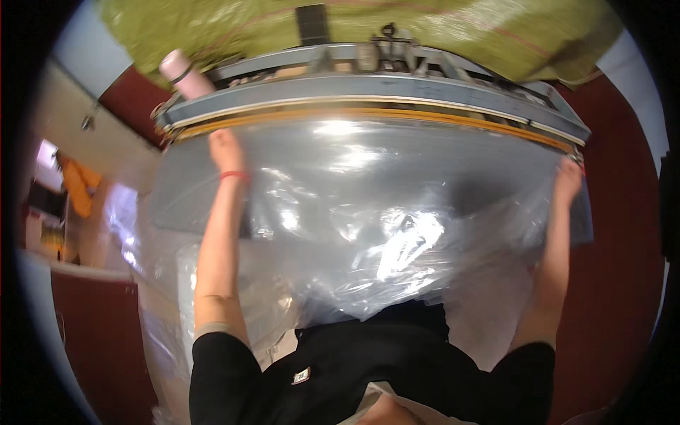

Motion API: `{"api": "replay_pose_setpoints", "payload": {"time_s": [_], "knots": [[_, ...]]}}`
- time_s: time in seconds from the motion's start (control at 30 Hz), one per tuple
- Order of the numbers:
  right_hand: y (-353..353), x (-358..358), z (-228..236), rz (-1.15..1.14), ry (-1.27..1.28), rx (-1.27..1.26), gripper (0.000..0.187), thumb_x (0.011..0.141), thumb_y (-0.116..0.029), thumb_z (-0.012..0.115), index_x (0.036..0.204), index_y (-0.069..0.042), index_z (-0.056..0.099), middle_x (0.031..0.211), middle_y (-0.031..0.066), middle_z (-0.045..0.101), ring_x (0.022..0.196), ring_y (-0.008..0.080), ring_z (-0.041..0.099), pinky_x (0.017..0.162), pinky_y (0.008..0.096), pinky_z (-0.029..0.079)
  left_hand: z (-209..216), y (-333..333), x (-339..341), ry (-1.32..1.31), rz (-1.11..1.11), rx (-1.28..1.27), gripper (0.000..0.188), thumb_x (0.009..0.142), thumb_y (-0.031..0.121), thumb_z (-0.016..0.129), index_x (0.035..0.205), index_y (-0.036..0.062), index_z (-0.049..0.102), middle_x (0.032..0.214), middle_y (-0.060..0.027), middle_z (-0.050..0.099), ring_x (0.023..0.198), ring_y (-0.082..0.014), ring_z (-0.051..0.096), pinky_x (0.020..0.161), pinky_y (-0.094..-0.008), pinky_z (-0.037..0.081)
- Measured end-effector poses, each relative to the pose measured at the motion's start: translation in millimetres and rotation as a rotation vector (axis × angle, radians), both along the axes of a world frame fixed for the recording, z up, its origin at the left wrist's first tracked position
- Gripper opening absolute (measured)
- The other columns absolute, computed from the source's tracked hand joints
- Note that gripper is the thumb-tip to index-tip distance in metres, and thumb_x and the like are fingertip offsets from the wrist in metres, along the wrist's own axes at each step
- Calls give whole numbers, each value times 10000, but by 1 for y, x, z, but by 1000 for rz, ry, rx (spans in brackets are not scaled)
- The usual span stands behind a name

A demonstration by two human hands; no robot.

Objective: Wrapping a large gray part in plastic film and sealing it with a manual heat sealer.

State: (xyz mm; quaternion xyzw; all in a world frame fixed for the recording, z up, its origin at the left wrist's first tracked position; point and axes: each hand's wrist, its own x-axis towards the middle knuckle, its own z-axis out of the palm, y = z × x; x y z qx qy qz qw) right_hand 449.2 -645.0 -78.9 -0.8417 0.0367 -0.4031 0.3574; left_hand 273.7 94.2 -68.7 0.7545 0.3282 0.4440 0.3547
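Note:
A wide sheet of clear plastic film (340, 205) lies over a grey work surface (188, 177) and hangs toward my body, wrinkled and shiny. My left hand (225, 150), with a red band at the wrist, is closed on the film near its far left part, just short of a long orange strip (283, 115). Out at the far right, my right hand (568, 183) is closed at the film's right edge, beside the strip's end. Both arms are stretched forward and wide apart. The fingertips are small and partly blurred.
Behind the strip runs a long grey metal frame (368, 86) with small parts in it. A pink bottle-like cylinder (185, 74) leans at its left end. Yellow-green sheeting (453, 25) covers the back. More clear film (159, 304) hangs at left; an orange garment (78, 184) shows beyond.

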Motion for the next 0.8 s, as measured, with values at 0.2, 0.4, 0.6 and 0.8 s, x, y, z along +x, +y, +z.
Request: {"api": "replay_pose_setpoints", "payload": {"time_s": [0.2,0.4,0.6,0.8], "knots": [[101,47,-7,143,32,258,193,804,-211,598,800,-20,576,697,7,564,653,76,487,624,224,408,-14,63,9,-21,178,144,241,798,221,495,702,0,511,645,-126,552,589,-205,498,591,-330,421],[98,50,-3,71,48,440,206,733,-176,666,725,-13,540,685,21,565,644,80,500,624,214,409,-19,63,21,-88,67,35,189,761,190,582,701,18,531,618,-46,550,550,-115,479,535,-254,410],[102,40,10,25,-18,358,163,743,-150,628,742,-35,513,661,25,544,592,76,475,571,216,407,-12,70,20,-328,173,-290,225,821,189,484,697,3,506,610,-35,524,548,-108,506,468,-256,435],[113,24,23,194,29,690,145,800,-155,557,745,-29,510,656,34,539,587,80,488,565,229,413,-7,82,0,-213,-103,-390,283,848,220,421,774,-15,560,637,-64,555,543,-136,525,462,-263,431]]}}
